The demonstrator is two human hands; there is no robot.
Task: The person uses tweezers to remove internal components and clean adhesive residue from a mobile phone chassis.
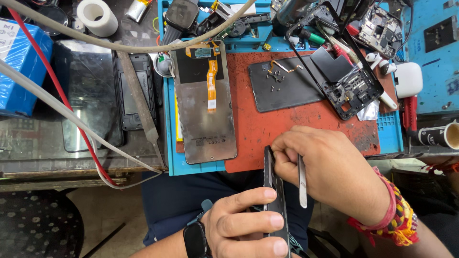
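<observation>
Black phone frame (273,191) — edge-on, lower end cut off — in left hand (244,224).

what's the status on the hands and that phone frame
Left hand grips phone frame edge-on. Right hand holds tweezers, fingertips on frame's top. Nothing in the way.

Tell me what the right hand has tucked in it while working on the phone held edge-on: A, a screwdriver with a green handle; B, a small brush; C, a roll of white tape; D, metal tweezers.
D: the right hand holds slim metal tweezers beside the phone.
</observation>
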